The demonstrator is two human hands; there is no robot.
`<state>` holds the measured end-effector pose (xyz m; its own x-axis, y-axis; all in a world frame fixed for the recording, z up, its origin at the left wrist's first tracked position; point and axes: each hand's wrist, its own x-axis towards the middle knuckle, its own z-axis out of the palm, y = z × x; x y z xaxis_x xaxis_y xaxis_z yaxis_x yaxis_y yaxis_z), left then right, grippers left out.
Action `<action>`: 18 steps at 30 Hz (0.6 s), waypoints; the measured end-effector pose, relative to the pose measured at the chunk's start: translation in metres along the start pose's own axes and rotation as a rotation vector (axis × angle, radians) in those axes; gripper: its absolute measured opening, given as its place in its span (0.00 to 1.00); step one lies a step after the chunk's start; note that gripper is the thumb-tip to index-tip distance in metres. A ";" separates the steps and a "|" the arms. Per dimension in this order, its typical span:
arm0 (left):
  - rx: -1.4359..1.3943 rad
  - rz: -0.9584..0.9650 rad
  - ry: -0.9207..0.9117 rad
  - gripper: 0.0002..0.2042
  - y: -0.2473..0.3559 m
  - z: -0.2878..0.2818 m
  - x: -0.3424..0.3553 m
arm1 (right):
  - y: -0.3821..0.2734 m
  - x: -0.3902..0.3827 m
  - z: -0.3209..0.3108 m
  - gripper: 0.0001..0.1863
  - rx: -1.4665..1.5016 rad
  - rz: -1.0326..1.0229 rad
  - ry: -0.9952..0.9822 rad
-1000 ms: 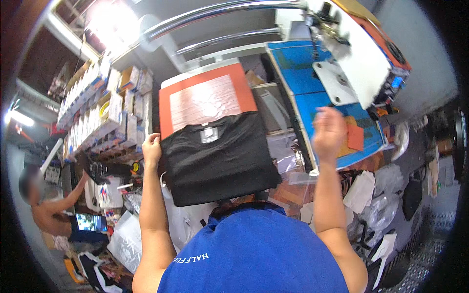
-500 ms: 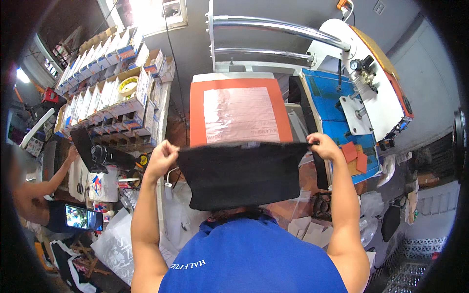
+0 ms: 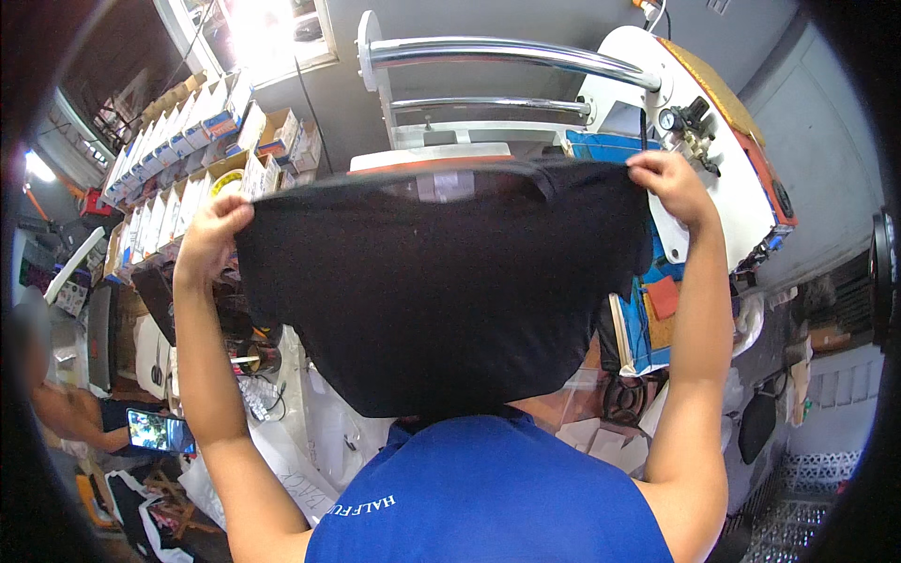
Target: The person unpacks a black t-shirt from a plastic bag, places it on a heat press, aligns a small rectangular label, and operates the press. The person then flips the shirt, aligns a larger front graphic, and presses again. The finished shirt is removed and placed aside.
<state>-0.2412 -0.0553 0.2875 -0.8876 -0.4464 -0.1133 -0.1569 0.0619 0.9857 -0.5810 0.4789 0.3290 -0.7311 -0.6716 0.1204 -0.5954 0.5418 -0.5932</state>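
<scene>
A black T-shirt (image 3: 441, 300) hangs spread wide between my raised arms, its neckline and pale neck label at the top edge. My left hand (image 3: 214, 235) pinches its upper left corner, near the cardboard boxes. At the upper right corner, my right hand (image 3: 674, 188) pinches the cloth in front of the white press machine. The shirt hides nearly all of the orange pad behind it; only a strip of the pad and its white back edge (image 3: 432, 155) show above the cloth.
On the right, the white machine (image 3: 610, 84) carries chrome bars (image 3: 516, 52), a gauge and a blue bed (image 3: 601, 145) beneath. Stacked boxes (image 3: 178, 131) stand at the left, with a yellow tape roll (image 3: 228, 181). Another person sits far left beside a lit phone (image 3: 155, 430).
Both my hands have moved up and farther apart, stretching the shirt wider so that it covers the orange pad. The other person's outstretched arm has drawn back toward the phone.
</scene>
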 end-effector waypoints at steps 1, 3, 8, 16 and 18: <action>-0.096 0.066 -0.046 0.10 -0.013 -0.019 0.023 | 0.003 0.025 0.005 0.13 0.030 0.039 -0.029; 0.004 -0.056 0.031 0.10 -0.020 -0.022 0.061 | 0.013 0.066 0.013 0.15 -0.036 0.076 -0.086; 0.612 -0.086 0.271 0.10 -0.050 0.000 0.146 | 0.073 0.151 0.079 0.13 -0.300 0.196 0.016; -0.132 -0.403 0.397 0.11 -0.162 0.005 0.242 | 0.131 0.236 0.206 0.10 0.536 0.759 0.079; -0.148 -0.353 0.440 0.12 -0.178 0.011 0.255 | 0.149 0.248 0.226 0.10 0.396 0.617 0.054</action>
<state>-0.4446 -0.1704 0.0821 -0.5244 -0.7479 -0.4070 -0.3209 -0.2691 0.9081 -0.7759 0.2788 0.0909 -0.9158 -0.2722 -0.2953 0.0872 0.5829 -0.8078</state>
